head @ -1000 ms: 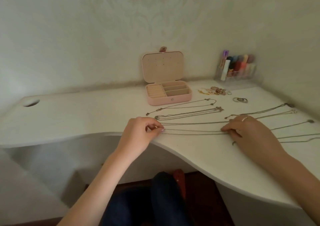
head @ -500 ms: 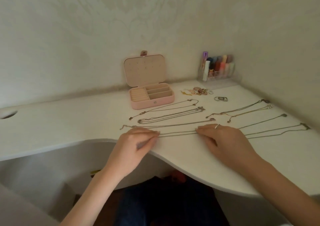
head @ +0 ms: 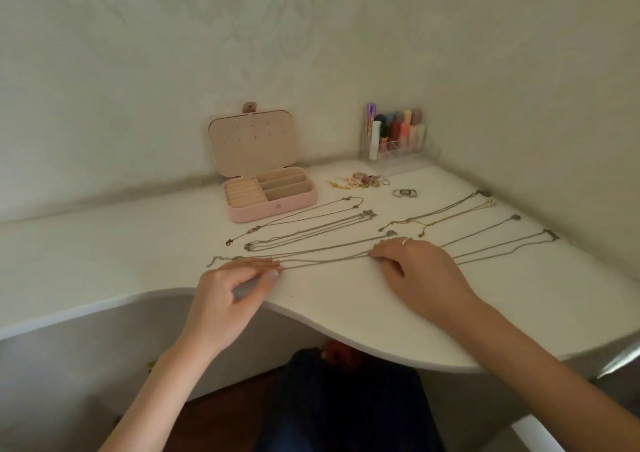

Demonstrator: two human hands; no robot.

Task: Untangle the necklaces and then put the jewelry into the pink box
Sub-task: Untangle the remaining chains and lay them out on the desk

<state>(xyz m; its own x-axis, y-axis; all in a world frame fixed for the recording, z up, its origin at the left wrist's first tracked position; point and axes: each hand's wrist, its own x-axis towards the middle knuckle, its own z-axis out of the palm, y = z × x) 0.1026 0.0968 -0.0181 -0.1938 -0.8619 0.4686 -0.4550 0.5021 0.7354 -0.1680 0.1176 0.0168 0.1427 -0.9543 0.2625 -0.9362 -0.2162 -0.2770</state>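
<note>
The pink box [head: 270, 193] stood open at the back of the white bench [head: 104, 243]. In front of it, several necklaces [head: 311, 233] lay stretched out. Nearer the bench edge, the left hand [head: 235, 290] pinched one end of a chain [head: 325, 261]; the right hand [head: 419, 271] pressed fingertips on it. Rings [head: 405, 193] lay right of the box.
</note>
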